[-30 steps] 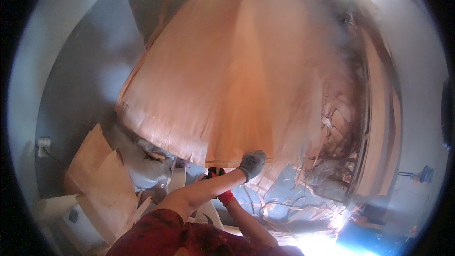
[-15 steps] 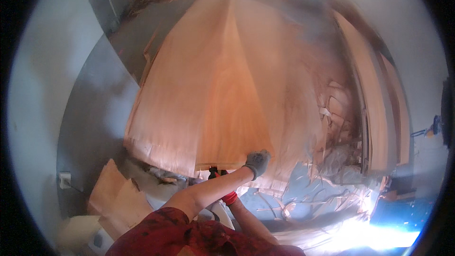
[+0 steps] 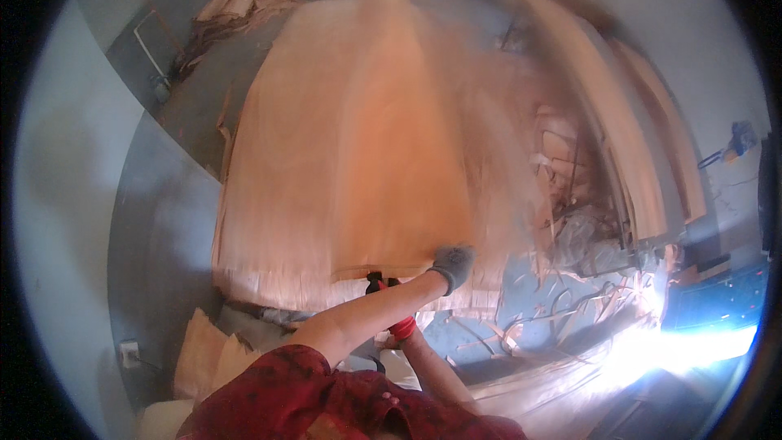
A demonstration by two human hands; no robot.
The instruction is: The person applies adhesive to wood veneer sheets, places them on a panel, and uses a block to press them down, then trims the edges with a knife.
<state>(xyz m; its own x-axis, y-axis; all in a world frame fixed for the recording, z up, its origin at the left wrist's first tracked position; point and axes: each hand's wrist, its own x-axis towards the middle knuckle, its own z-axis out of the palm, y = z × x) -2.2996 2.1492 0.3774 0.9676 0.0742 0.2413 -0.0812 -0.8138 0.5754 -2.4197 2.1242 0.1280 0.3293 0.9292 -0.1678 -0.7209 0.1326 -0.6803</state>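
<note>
A wide, thin veneer sheet (image 3: 366,155) of orange-brown wood fills the middle of the view, blurred by motion. The left hand (image 3: 452,264), in a grey glove, has its grip clamped on the near edge of that sheet, arm stretched forward. The right hand (image 3: 383,283), in a red and black glove, sits just beside it under the same edge; whether its grip is closed cannot be told. Wood scraps (image 3: 554,318) lie right of the sheet.
</note>
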